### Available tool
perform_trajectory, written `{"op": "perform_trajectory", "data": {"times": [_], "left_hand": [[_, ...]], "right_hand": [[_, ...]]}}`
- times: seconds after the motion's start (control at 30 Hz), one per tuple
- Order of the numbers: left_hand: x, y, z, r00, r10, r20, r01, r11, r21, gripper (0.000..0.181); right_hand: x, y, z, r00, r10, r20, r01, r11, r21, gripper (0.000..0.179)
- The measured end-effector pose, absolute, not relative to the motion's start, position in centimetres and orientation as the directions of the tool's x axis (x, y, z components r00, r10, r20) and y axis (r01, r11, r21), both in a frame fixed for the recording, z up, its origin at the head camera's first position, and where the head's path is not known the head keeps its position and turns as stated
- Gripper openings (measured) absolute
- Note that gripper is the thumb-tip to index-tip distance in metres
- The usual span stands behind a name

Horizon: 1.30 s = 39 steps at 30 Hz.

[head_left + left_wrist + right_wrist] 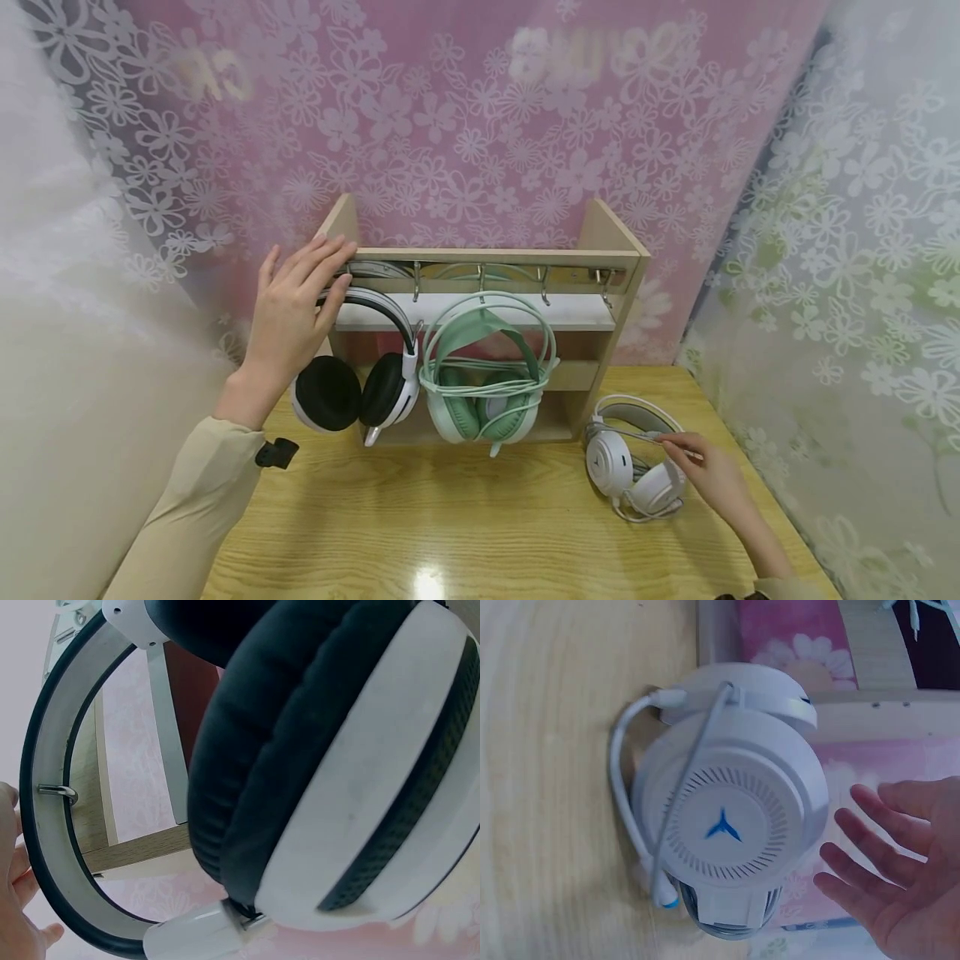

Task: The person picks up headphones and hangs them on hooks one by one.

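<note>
White headphones: I have them on the surface (pixel 420 517) right of the rack (pixel 480 255); the white headphones (pixel 609 461) rest there on their earcups, headband up, which presumably leaves the band easy to reach.
My right hand: the right hand (pixel 708 475) is at the headband side, thumb and forefinger close together, other fingers loosely extended. A thin cable (pixel 637 435) runs to the fingertips in the head view; I cannot tell whether they pinch it.
My left hand: the left hand (pixel 292 304) lies flat over the rack's upper left corner, fingers long and nearly straight, thumb beside the headband below. It grips nothing that I can see; I read it as steadying the rack.
Black-and-white headphones: the black-and-white headphones (pixel 328 393) hang at the left end, a hook (pixel 56 791) inside the band, letting the earcups dangle freely.
Green headphones: the green headphones (pixel 453 412) hang mid-rack, their cord (pixel 480 389) wrapped round them, probably against tangling.
</note>
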State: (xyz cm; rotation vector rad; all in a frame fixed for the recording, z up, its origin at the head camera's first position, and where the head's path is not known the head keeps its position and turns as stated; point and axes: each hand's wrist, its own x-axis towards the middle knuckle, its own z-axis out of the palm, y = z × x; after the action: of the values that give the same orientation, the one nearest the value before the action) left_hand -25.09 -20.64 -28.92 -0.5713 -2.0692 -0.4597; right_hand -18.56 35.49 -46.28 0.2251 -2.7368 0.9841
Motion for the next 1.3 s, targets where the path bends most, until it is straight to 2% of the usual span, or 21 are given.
{"op": "perform_trajectory", "data": {"times": [0.17, 0.4, 0.6, 0.8, 1.03, 1.3], "left_hand": [[-25.0, -20.7, -28.9, -0.48, 0.216, 0.85, 0.555, 0.825, 0.104, 0.041], [-25.2, -20.7, -28.9, -0.469, 0.219, 0.856, 0.561, 0.822, 0.097, 0.041], [-25.1, -20.7, -28.8, -0.472, 0.22, 0.854, 0.557, 0.825, 0.095, 0.041], [-25.0, -20.6, -28.8, -0.471, 0.221, 0.854, 0.558, 0.825, 0.094, 0.041], [-25.0, -20.7, -28.8, -0.472, 0.223, 0.853, 0.558, 0.825, 0.093, 0.041], [-24.9, -20.7, -28.7, -0.481, 0.222, 0.848, 0.554, 0.827, 0.098, 0.041]], "right_hand": [[-19.8, 37.1, -46.0, -0.966, -0.046, 0.255, -0.206, 0.732, -0.649, 0.036], [-21.3, 39.2, -46.8, -0.975, -0.01, 0.22, -0.193, 0.521, -0.831, 0.049], [-22.7, 40.5, -47.4, -0.989, 0.009, 0.146, -0.128, 0.427, -0.895, 0.057], [-23.8, 41.1, -48.1, -0.997, 0.035, 0.068, -0.046, 0.431, -0.901, 0.059], [-25.5, 41.6, -49.5, -0.996, 0.085, -0.009, 0.053, 0.534, -0.844, 0.057], [-26.5, 42.3, -50.6, -0.983, 0.141, -0.117, 0.177, 0.559, -0.81, 0.054]]}}
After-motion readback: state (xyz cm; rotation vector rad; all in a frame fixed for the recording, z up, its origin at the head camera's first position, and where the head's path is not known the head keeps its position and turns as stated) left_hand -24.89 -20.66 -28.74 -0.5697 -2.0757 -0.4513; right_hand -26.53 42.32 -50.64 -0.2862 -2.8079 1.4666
